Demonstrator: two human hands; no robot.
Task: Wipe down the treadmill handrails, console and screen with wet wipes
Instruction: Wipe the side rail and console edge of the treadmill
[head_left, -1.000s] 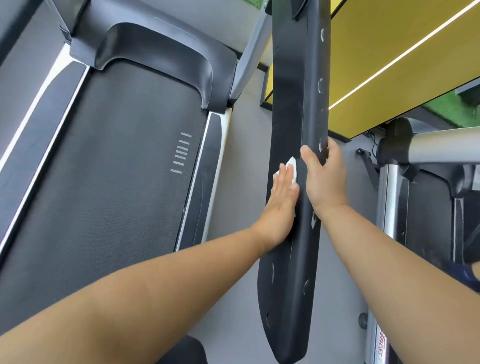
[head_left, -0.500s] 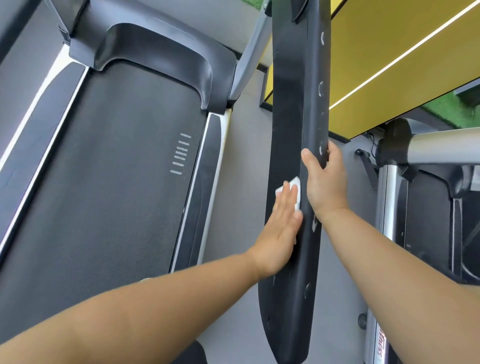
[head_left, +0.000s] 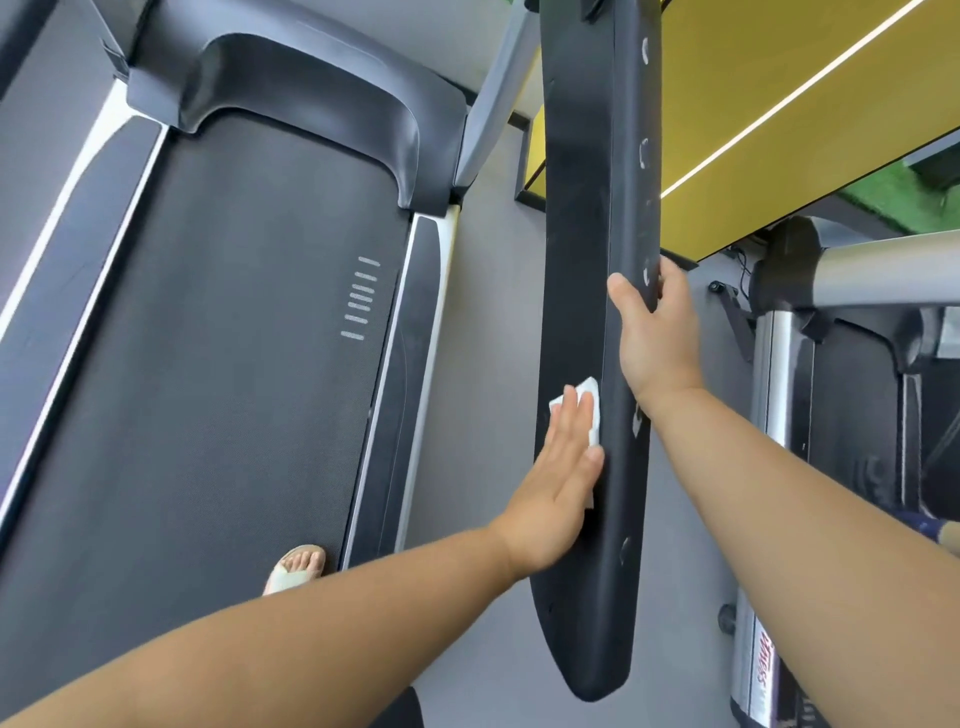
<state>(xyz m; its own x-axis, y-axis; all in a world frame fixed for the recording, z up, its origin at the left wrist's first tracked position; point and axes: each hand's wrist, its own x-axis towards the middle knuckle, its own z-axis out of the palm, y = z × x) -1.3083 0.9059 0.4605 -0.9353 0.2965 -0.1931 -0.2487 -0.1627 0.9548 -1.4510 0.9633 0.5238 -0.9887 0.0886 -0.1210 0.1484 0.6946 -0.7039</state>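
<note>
- The black handrail (head_left: 576, 234) runs from the top of the view down towards me, and I place everything else against it.
- My left hand (head_left: 556, 483) lies flat on the handrail's left face, below its middle. The fingers are straight and close together.
- The white wet wipe (head_left: 591, 397) is pinned between that palm and the handrail. A folded corner shows past my fingertips, and a thin edge shows beside my thumb.
- My right hand (head_left: 657, 338) grips the handrail just above the wipe. The thumb lies across the near face and the fingers curl round the right edge.
- My two hands are near each other but do not touch.
- Left of the handrail, across a strip of grey floor (head_left: 483, 364), is the dark running belt (head_left: 208, 364).
- My foot (head_left: 296, 566), in a pale sandal, stands on the belt's near right edge.
- Right of the handrail and above my right hand hangs a yellow panel (head_left: 779, 130).
- Further right, beneath the panel, is a silver bar (head_left: 883, 275) of another machine.
</note>
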